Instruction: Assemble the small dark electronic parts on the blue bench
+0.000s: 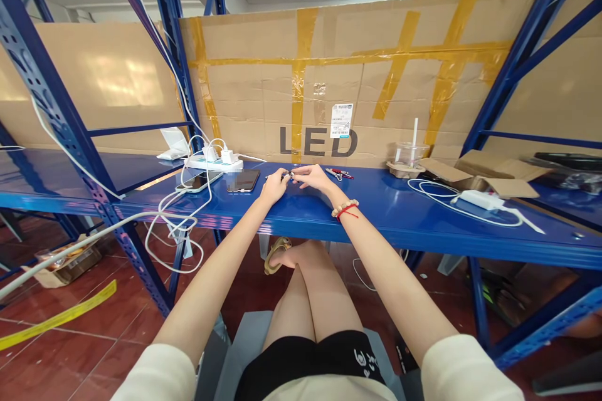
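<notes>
Over the blue shelf top (329, 203), my two hands meet at a small dark, partly shiny item (290, 174), too small to name. My left hand (275, 187) is closed with its fingertips pinched on it. From the other side my right hand (314, 177) has its thumb and forefinger closed on the same item, the other fingers looser. A beaded bracelet (345, 207) with a red cord circles my right wrist. Just right of that hand lie small metal and red tools (339, 173). A dark tablet or phone (243, 181) lies left of my left hand.
A phone (200, 182) and a white power strip (214, 165) with plugs and tangled white cables stand at the left. To the right are a plastic cup with a straw (411, 155), an opened carton (484, 172) and a white adapter (480, 200). Cardboard (254, 97) walls the back; blue posts (70, 94) flank it.
</notes>
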The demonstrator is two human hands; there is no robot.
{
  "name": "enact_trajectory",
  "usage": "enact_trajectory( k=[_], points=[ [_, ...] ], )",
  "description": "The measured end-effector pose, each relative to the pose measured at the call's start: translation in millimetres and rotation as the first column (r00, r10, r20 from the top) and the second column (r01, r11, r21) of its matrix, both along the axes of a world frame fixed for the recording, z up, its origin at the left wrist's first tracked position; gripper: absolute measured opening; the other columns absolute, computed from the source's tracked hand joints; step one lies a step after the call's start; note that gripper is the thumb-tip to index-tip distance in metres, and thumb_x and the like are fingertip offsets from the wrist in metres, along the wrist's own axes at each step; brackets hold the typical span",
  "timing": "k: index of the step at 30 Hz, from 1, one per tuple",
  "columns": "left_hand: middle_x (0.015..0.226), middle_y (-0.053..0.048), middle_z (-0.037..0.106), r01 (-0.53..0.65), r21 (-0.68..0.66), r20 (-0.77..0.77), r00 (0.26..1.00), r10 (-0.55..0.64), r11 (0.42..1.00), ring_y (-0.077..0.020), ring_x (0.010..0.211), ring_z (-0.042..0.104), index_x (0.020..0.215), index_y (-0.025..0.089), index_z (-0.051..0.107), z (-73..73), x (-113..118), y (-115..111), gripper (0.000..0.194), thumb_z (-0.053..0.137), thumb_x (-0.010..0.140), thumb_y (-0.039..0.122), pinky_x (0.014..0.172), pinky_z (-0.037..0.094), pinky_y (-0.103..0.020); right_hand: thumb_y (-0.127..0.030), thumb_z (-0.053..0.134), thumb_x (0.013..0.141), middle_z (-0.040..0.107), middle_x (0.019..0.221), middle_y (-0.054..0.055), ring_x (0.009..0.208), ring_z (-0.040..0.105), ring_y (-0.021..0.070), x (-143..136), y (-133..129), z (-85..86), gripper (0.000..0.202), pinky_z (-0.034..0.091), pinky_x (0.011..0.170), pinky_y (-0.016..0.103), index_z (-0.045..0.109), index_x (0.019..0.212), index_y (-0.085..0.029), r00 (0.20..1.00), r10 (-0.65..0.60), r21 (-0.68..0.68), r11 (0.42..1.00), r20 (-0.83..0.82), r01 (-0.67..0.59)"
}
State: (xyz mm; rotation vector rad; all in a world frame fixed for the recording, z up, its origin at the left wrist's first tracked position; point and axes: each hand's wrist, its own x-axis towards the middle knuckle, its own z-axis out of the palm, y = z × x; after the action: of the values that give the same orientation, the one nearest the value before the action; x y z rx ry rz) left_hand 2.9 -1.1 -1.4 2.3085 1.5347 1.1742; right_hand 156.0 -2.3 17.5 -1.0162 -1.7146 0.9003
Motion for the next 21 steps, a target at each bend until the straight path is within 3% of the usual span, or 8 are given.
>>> enact_trajectory(
  k=[9, 14, 21],
  points=[
    [0.076, -0.003, 0.064, 0.020, 0.003, 0.082, 0.996, -0.020, 1.000, -0.0166, 0.078, 0.060, 0.097, 0.020, 0.055, -3.0, -1.1, 5.1, 0.023, 0.039, 0.084, 0.031, 0.079, 0.044, -0.031, -0.021, 0.057, 0.075, 0.069, 0.077, 0.006, 0.071, 0.064, 0.0138, 0.2, -1.2, 1.4, 0.018, 0.053, 0.050, 0.018, 0.071, 0.083, -0.012, 1.000, -0.002, 0.085, 0.996, 0.012, 0.001],
    [0.074, -0.003, 0.064, 0.012, 0.012, 0.101, 0.995, -0.013, 1.000, -0.0167, 0.078, 0.060, 0.100, 0.020, 0.056, -3.6, -2.1, 7.7, 0.025, 0.039, 0.084, 0.030, 0.082, 0.044, -0.031, -0.022, 0.059, 0.075, 0.069, 0.073, 0.006, 0.067, 0.064, 0.0127, -0.5, -2.2, 2.8, 0.017, 0.053, 0.052, 0.018, 0.069, 0.086, -0.012, 0.994, -0.091, 0.062, 0.994, -0.057, 0.095],
    [0.072, -0.003, 0.065, 0.124, 0.020, 0.116, 0.985, -0.125, 0.992, -0.0152, 0.074, 0.060, 0.105, 0.017, 0.056, -3.1, -0.7, 6.5, 0.029, 0.040, 0.085, 0.030, 0.077, 0.045, -0.028, -0.022, 0.068, 0.068, 0.069, 0.077, 0.007, 0.071, 0.066, 0.0150, 0.0, 2.2, -0.1, 0.019, 0.054, 0.057, 0.021, 0.067, 0.085, -0.012, 0.989, -0.090, 0.067, 0.993, -0.120, 0.098]
  ],
)
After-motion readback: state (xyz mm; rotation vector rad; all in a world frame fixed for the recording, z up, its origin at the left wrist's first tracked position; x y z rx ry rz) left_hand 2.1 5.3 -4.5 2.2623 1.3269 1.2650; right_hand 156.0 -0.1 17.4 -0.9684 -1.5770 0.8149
